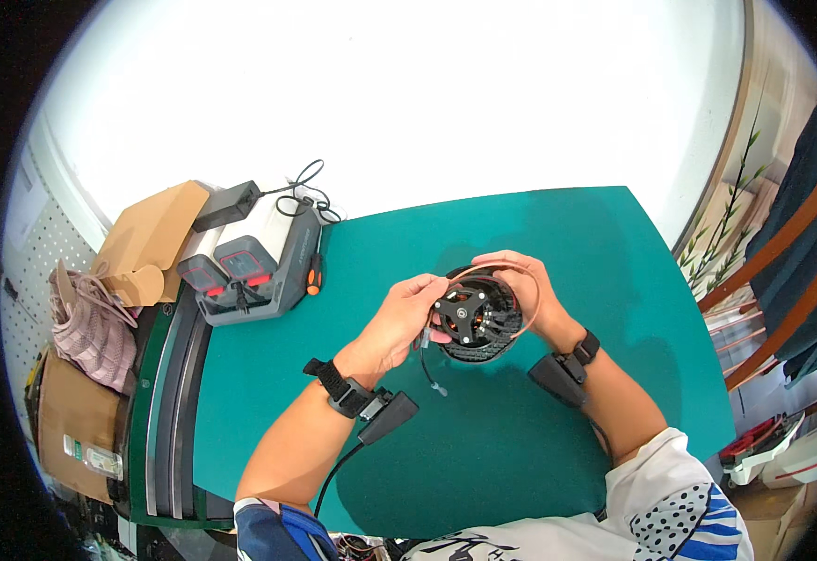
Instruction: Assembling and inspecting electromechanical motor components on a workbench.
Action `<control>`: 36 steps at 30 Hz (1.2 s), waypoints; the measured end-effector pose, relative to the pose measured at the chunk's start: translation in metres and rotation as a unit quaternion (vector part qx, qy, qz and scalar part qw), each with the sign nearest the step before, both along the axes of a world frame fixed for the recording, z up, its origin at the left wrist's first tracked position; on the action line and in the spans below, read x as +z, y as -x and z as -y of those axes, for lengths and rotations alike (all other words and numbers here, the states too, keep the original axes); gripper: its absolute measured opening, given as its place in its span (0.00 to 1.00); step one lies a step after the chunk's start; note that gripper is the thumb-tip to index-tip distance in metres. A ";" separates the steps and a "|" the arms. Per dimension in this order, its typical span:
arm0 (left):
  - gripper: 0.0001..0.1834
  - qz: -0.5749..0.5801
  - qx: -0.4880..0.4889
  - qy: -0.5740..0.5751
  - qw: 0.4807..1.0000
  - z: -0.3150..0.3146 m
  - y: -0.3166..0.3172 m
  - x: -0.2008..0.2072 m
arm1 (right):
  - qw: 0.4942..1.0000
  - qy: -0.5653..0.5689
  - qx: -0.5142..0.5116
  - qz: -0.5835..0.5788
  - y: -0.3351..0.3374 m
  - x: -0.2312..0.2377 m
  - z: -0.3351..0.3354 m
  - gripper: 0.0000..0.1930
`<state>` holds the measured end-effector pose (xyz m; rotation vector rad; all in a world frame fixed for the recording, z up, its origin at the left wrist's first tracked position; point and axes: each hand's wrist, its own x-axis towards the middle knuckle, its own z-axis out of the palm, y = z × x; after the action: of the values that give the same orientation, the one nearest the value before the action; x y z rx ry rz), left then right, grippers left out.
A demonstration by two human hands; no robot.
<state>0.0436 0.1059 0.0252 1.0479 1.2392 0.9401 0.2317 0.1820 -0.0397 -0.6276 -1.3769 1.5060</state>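
Grasping a round black motor-like device (477, 323) between both hands, over the green tabletop (614, 243): left hand (406, 313) closed at its left edge with thumb uppermost, right hand (528, 280) wrapped round its far right side. Cannot tell from this angle whether pinching the thin wires at the left edge too. Probably compact and fairly dense, judging by the metal-looking hub (464, 316) and the copper-toned bits behind it; stiff in the body, with a textured rim (479, 353) likely to resist slipping. Best held by that outer rim, from opposite sides, keeping pressure off the open hub. Likely delicate: the pale brown cable (537, 309) looped past the right hand, apparently bendable, and the short dark lead (430, 374) hanging at lower left with a clear-looking tip; never lift or tug by either. Nothing legible on the device. On the cardboard box (81, 411) at far left, a pale label (92, 455) with some green, too small to read; across the white shirt (530, 535), dark printed marks, only partly in view.
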 end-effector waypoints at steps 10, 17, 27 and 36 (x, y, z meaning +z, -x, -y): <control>0.14 0.077 0.058 0.016 0.995 0.015 0.010 -0.026 | 0.986 0.035 0.019 -0.164 0.015 -0.032 0.005 0.11; 0.27 -0.057 -0.006 -0.090 0.994 0.059 0.000 -0.021 | 0.986 0.031 -0.034 -0.158 0.021 -0.040 0.003 0.13; 0.21 -0.058 -0.005 -0.002 0.998 0.068 -0.017 -0.020 | 0.990 0.069 0.003 -0.121 0.012 -0.047 -0.006 0.14; 0.10 -0.437 -0.015 -0.224 0.871 0.035 0.014 -0.028 | 0.989 0.071 0.026 -0.125 0.012 -0.047 -0.002 0.15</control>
<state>0.0294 0.0707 -0.0028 1.9961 1.7590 0.7487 0.2195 0.1844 -0.0869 -0.4746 -1.1090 1.6739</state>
